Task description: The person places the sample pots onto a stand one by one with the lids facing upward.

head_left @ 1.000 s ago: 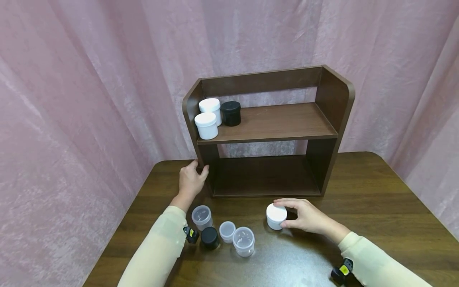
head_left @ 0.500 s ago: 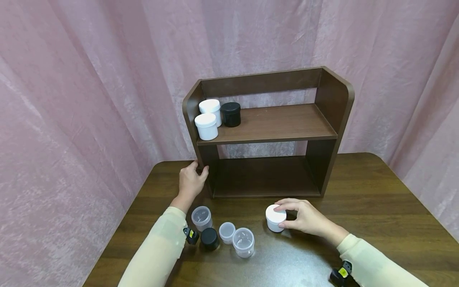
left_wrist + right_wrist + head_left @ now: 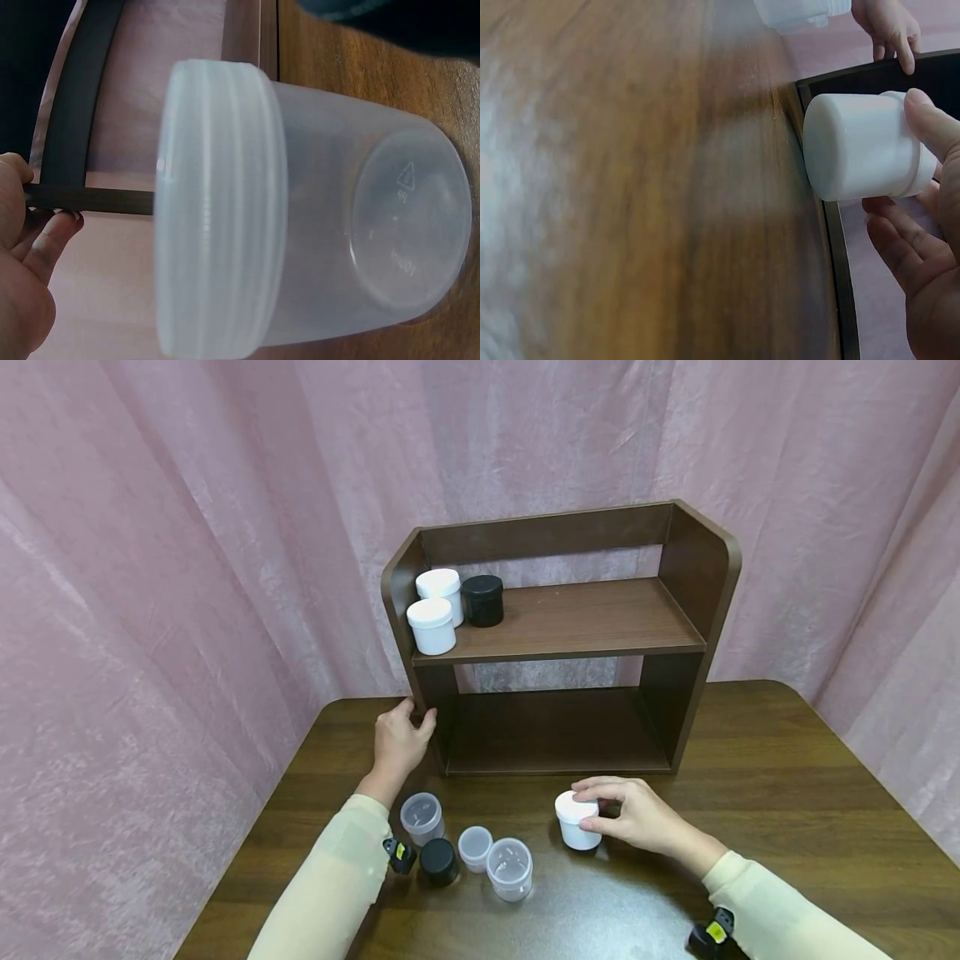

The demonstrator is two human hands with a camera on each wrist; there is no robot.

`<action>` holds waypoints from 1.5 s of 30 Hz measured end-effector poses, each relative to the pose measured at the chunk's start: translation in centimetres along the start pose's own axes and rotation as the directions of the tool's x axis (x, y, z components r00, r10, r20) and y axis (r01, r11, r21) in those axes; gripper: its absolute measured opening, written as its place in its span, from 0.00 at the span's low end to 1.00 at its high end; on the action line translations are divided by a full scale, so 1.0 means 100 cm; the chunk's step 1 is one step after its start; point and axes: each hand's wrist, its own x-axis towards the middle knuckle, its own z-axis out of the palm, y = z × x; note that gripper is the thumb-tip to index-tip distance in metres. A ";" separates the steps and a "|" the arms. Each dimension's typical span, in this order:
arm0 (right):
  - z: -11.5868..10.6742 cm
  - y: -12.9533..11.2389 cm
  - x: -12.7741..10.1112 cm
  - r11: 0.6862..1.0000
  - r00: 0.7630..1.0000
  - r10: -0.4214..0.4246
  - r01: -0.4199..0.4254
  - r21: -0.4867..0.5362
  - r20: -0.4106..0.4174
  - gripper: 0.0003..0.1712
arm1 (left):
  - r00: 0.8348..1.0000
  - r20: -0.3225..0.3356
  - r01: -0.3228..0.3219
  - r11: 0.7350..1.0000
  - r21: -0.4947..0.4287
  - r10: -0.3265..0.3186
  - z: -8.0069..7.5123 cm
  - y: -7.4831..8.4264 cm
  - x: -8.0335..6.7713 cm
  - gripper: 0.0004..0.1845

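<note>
My left hand (image 3: 400, 742) holds the lower left side panel of a dark brown two-tier shelf (image 3: 570, 653), thumb and fingers on either side of its edge. My right hand (image 3: 637, 814) pinches a white lidded jar (image 3: 576, 835) near its lid, in front of the shelf. The right wrist view has that white jar (image 3: 866, 146) slightly above the tabletop. Beside my left wrist stand a clear jar (image 3: 422, 817) and a jar with a black lid (image 3: 438, 861). A smaller clear jar (image 3: 475, 848) and a larger clear one (image 3: 510, 870) stand to their right.
On the upper shelf, at its left end, are a white jar at the back (image 3: 441, 588), another in front (image 3: 432, 628) and a black jar (image 3: 483, 602). The wooden table (image 3: 795, 793) runs back to a pink curtain (image 3: 247, 518).
The white jar in my right hand has shifted slightly toward me and tilted or lifted a little. My left hand stays on the shelf's side panel.
</note>
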 end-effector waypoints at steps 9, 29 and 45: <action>0.000 -0.003 0.001 0.999 1.000 -0.027 0.027 -0.045 -0.013 0.18 | 1.000 -0.004 0.001 1.000 -0.017 -0.001 0.000 0.000 0.000 0.09; -0.024 -0.064 0.021 0.997 0.986 -0.076 0.075 -0.012 -0.147 0.19 | 1.000 0.005 0.024 0.999 -0.021 -0.024 0.000 -0.001 -0.001 0.08; -0.045 -0.088 0.035 0.993 0.977 -0.115 0.120 0.019 -0.178 0.19 | 1.000 0.014 0.021 1.000 -0.021 -0.021 -0.001 0.000 -0.001 0.08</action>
